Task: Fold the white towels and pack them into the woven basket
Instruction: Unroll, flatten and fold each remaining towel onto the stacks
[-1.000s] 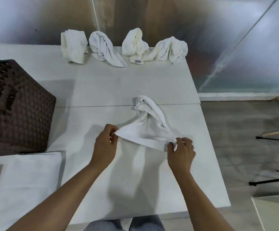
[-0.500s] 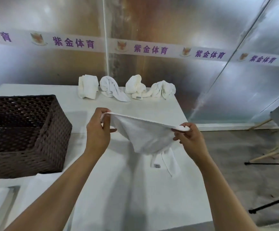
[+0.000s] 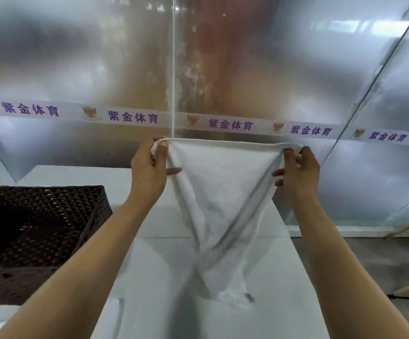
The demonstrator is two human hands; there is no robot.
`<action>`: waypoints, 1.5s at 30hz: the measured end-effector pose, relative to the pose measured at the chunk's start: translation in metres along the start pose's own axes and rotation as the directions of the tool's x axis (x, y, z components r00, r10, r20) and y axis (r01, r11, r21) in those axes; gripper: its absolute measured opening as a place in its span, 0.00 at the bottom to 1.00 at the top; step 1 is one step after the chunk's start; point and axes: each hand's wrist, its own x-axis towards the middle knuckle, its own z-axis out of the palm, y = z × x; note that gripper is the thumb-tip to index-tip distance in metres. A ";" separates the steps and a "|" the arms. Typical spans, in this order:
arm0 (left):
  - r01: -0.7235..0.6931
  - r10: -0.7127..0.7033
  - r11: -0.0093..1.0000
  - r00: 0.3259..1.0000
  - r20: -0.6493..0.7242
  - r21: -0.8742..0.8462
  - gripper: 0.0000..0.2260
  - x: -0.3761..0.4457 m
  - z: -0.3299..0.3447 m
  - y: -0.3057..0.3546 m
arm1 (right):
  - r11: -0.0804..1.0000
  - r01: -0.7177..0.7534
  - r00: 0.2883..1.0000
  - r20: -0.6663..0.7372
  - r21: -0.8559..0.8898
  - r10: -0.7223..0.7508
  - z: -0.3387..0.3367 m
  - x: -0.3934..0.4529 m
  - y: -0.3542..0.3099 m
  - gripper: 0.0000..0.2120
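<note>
A white towel (image 3: 219, 192) hangs in the air in front of me, its top edge stretched level between both hands. My left hand (image 3: 149, 171) pinches the towel's left top corner. My right hand (image 3: 296, 172) pinches the right top corner. Below the hands the cloth narrows to a twisted point that hangs just above the white table (image 3: 149, 277). The dark brown woven basket (image 3: 42, 241) stands on the table at the left, open side up, its inside dark. The other towels at the back of the table are hidden behind the raised one.
A frosted glass wall (image 3: 76, 57) with a printed band of purple characters rises behind the table. To the right of the table lies grey floor (image 3: 369, 260) with thin wooden legs at the edge of view. A white pad lies at the bottom left.
Both hands have lifted the towel from the table to well above it and drawn apart, pulling its top edge taut. My view has tilted upward.
</note>
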 end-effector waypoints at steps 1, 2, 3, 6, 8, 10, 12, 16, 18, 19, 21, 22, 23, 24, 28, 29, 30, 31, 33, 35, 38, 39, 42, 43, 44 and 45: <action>-0.016 0.016 1.000 1.000 0.001 0.015 0.09 0.017 0.005 0.006 | 1.000 0.010 1.000 0.005 0.015 -0.010 0.007 0.017 -0.009 0.06; -0.044 0.043 0.998 0.999 0.010 0.048 0.09 0.033 0.010 0.012 | 0.999 0.022 1.000 0.007 0.030 -0.022 0.014 0.034 -0.017 0.07; -0.083 0.081 0.992 0.996 0.025 0.098 0.08 0.049 0.016 0.016 | 0.999 0.034 0.999 0.008 0.036 -0.034 0.021 0.051 -0.023 0.07; -0.174 0.175 0.957 0.984 0.018 0.232 0.08 0.094 0.033 0.022 | 0.996 0.085 0.996 0.034 -0.026 -0.084 0.037 0.101 -0.039 0.08; -0.198 0.214 0.943 0.976 -0.031 0.268 0.08 0.119 0.042 0.026 | 0.995 0.103 0.993 0.055 0.017 -0.104 0.044 0.126 -0.053 0.08; -0.241 0.276 0.922 0.958 -0.078 0.302 0.09 0.138 0.048 0.034 | 0.984 0.151 0.987 0.042 0.094 -0.155 0.047 0.143 -0.068 0.08; -0.285 0.330 0.906 0.938 -0.102 0.313 0.09 0.152 0.052 0.049 | 0.964 0.227 0.973 0.006 0.141 -0.230 0.045 0.154 -0.085 0.08; -0.379 0.419 0.884 0.902 -0.106 0.274 0.06 0.160 0.053 0.087 | 0.915 0.315 0.949 -0.069 0.252 -0.308 0.032 0.156 -0.114 0.08; -0.409 0.448 0.872 0.888 -0.103 0.268 0.04 0.157 0.053 0.102 | 0.894 0.341 0.940 -0.089 0.290 -0.329 0.023 0.151 -0.123 0.07; -0.414 0.452 0.870 0.886 -0.101 0.267 0.04 0.155 0.052 0.106 | 0.887 0.349 0.937 -0.095 0.304 -0.336 0.020 0.146 -0.125 0.06; -0.412 0.449 0.870 0.889 -0.093 0.271 0.06 0.147 0.050 0.110 | 0.877 0.362 0.932 -0.106 0.315 -0.347 0.012 0.133 -0.125 0.05; -0.407 0.445 0.870 0.891 -0.088 0.278 0.07 0.141 0.048 0.109 | 0.878 0.359 0.933 -0.108 0.315 -0.343 0.009 0.126 -0.121 0.04; -0.399 0.438 0.871 0.895 -0.084 0.287 0.08 0.134 0.046 0.107 | 0.884 0.345 0.939 -0.100 0.317 -0.330 0.006 0.118 -0.115 0.04; -0.389 0.429 0.871 0.899 -0.081 0.299 0.09 0.125 0.043 0.103 | 0.894 0.319 0.948 -0.087 0.315 -0.308 0.003 0.109 -0.106 0.04; -0.323 0.358 0.888 0.933 -0.049 0.327 0.08 0.076 0.022 0.073 | 0.934 0.215 0.976 -0.049 0.285 -0.210 -0.004 0.062 -0.063 0.04; -0.299 0.327 0.897 0.944 -0.035 0.327 0.07 0.061 0.015 0.063 | 0.937 0.189 0.982 -0.044 0.295 -0.184 -0.006 0.048 -0.050 0.04; -0.276 0.296 0.906 0.955 -0.014 0.321 0.06 0.043 0.007 0.053 | 0.942 0.169 0.986 -0.041 0.289 -0.165 -0.008 0.033 -0.034 0.04; -0.253 0.266 0.915 0.964 0.003 0.314 0.07 0.024 0.000 0.043 | 0.950 0.161 0.987 -0.037 0.268 -0.156 -0.009 0.018 -0.017 0.03; -0.208 0.215 0.924 0.976 0.014 0.322 0.10 -0.015 -0.014 0.023 | 0.964 0.133 0.991 -0.014 0.231 -0.133 -0.013 -0.014 0.020 0.03; -0.141 0.139 0.920 0.990 0.032 0.366 0.08 -0.055 -0.029 0.001 | 0.979 0.071 0.997 0.016 0.192 -0.076 -0.018 -0.048 0.055 0.04; -0.019 -0.014 0.899 0.997 0.073 0.437 0.05 -0.111 -0.053 -0.039 | 0.997 -0.005 0.999 0.033 0.078 0.003 -0.025 -0.102 0.093 0.07; 0.017 -0.064 0.889 0.994 0.086 0.458 0.05 -0.128 -0.061 -0.053 | 0.998 -0.035 0.999 0.042 0.058 0.032 -0.028 -0.118 0.103 0.08; 0.109 -0.198 0.860 0.971 0.130 0.498 0.06 -0.175 -0.078 -0.081 | 0.990 -0.142 0.985 0.101 0.004 0.141 -0.039 -0.161 0.131 0.12; 0.124 -0.227 0.860 0.962 0.154 0.495 0.06 -0.189 -0.082 -0.088 | 0.983 -0.184 0.976 0.119 -0.015 0.185 -0.043 -0.173 0.140 0.12; 0.137 -0.250 0.865 0.952 0.178 0.483 0.06 -0.202 -0.086 -0.094 | 0.974 -0.226 0.964 0.139 -0.026 0.228 -0.047 -0.184 0.149 0.12; 0.155 -0.275 0.868 0.941 0.199 0.471 0.06 -0.214 -0.088 -0.098 | 0.963 -0.268 0.950 0.153 -0.038 0.271 -0.051 -0.195 0.157 0.11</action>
